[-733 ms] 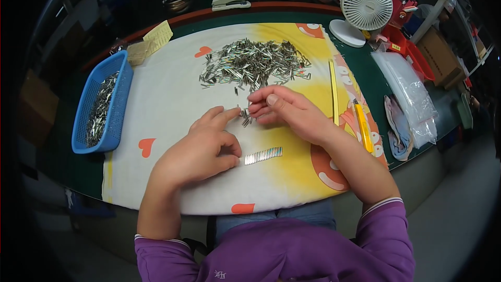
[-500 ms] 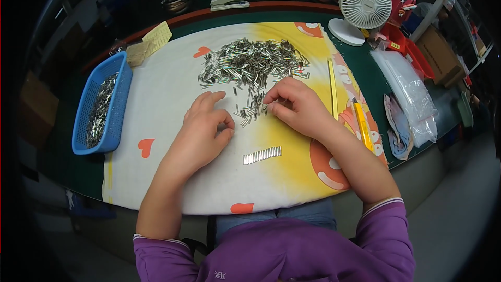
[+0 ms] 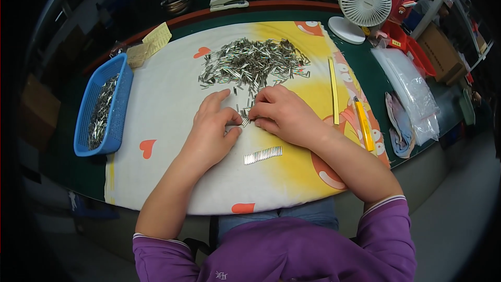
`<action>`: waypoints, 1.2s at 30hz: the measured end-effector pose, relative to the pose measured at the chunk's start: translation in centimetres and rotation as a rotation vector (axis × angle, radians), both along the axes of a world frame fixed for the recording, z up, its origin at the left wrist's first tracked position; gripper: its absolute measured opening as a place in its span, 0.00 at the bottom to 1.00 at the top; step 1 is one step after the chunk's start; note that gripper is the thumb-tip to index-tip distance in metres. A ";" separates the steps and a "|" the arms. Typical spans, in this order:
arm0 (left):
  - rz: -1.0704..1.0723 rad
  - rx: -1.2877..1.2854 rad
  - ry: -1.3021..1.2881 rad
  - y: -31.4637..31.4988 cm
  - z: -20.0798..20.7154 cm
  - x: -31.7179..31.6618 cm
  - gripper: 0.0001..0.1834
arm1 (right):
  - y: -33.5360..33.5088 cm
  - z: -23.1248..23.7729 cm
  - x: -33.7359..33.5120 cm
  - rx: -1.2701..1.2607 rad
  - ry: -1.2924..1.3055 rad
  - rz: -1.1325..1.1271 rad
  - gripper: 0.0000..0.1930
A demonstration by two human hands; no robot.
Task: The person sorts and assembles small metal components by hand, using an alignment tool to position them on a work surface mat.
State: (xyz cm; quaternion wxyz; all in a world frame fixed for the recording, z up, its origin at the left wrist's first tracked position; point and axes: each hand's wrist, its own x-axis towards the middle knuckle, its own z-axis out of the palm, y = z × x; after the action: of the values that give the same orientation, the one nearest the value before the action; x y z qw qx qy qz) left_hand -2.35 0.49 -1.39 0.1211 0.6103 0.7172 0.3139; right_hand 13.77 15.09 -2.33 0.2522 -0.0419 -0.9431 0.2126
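A large loose pile of small shiny metal pins (image 3: 255,62) lies on the cloth, with a thin trail of pins running toward me. My right hand (image 3: 286,115) curls its fingers over the near end of that trail, closed on metal pins partly hidden beneath the fingertips. Facing it, my left hand (image 3: 213,128) has thumb and forefinger curved apart at the same few pins, its other fingers stretched out. Closer to me, a neat row of pins (image 3: 263,155) lies side by side, touched by neither hand.
At the left stands a blue basket (image 3: 117,109) holding more pins. A yellow strip (image 3: 334,91) and a yellow utility knife (image 3: 364,124) lie on the right of the patterned cloth (image 3: 156,177). Beyond are a white fan (image 3: 364,2), plastic bags (image 3: 409,91) and a stapler (image 3: 228,1).
My right hand has moved left and slightly toward me over the pins. My left hand has shifted a little right, so the two hands are now close together.
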 end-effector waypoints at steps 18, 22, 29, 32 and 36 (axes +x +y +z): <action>-0.021 0.182 -0.052 1.0 -0.6 -0.9 0.08 | -0.6 -0.5 0.2 0.258 0.104 -0.042 0.09; -0.080 0.241 -0.287 1.1 -0.1 -0.8 0.06 | -1.3 1.9 1.2 -0.049 0.236 -0.092 0.10; -0.256 0.195 -0.794 -3.5 -0.4 5.2 0.06 | -7.9 0.8 7.4 -0.339 0.409 -0.123 0.07; -0.292 0.188 -1.010 -6.2 -1.5 9.2 0.08 | -10.7 0.0 10.0 -0.449 0.329 -0.089 0.08; -0.255 0.122 -1.130 -7.9 -2.8 11.4 0.08 | -13.3 -1.1 12.3 -0.519 0.301 -0.127 0.07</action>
State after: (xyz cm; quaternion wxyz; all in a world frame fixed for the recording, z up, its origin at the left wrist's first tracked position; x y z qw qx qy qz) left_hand 9.05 -7.40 -4.18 0.4865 0.4354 0.4428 0.6145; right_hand 26.02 1.80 -3.38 0.3830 -0.1319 -0.8047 0.4340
